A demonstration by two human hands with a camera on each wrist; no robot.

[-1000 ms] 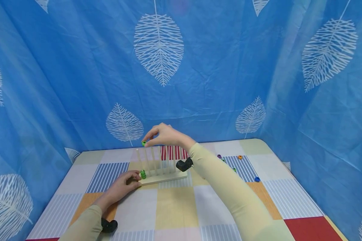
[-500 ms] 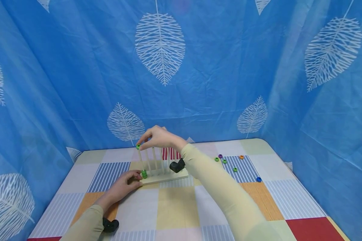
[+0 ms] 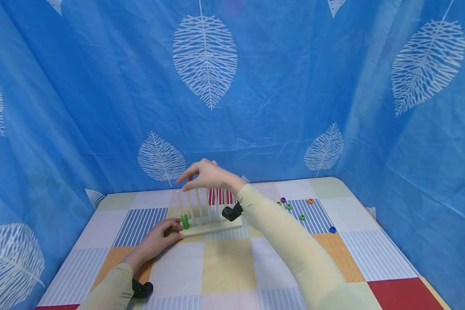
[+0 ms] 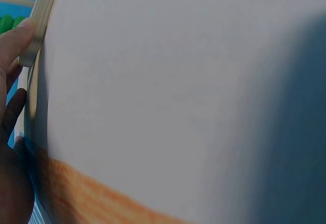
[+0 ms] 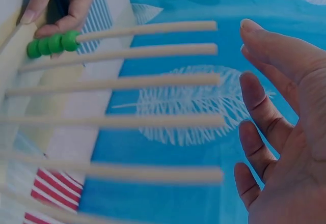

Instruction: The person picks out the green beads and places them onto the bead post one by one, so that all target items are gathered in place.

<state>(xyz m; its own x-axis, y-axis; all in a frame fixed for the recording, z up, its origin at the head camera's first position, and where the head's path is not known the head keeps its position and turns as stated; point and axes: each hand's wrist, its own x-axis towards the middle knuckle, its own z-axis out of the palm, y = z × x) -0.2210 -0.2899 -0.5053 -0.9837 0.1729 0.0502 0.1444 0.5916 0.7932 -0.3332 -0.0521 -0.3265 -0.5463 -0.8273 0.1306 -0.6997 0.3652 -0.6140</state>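
A pale wooden peg board (image 3: 215, 229) with a row of upright pegs stands on the table. Green beads (image 3: 184, 221), three in a stack, sit at the foot of its leftmost peg, also plain in the right wrist view. My left hand (image 3: 159, 237) grips the board's left end, thumb along the front edge and fingers round behind. Above the pegs hovers my right hand (image 3: 207, 174), thumb and fingers spread apart with nothing between them. The right wrist view shows its fingertips (image 5: 250, 26) just off the top of the beaded peg (image 5: 153, 29).
Loose beads lie to the right on the patchwork cloth: green (image 3: 302, 217), purple (image 3: 283, 200), orange (image 3: 310, 201) and blue (image 3: 332, 230). A blue curtain (image 3: 255, 107) with white leaf prints closes off the back and both sides.
My right hand carried a green bead left onto the leftmost peg and let it go; the bead dropped onto the stack. The hand then lifted slightly rightward. My left hand stayed put.
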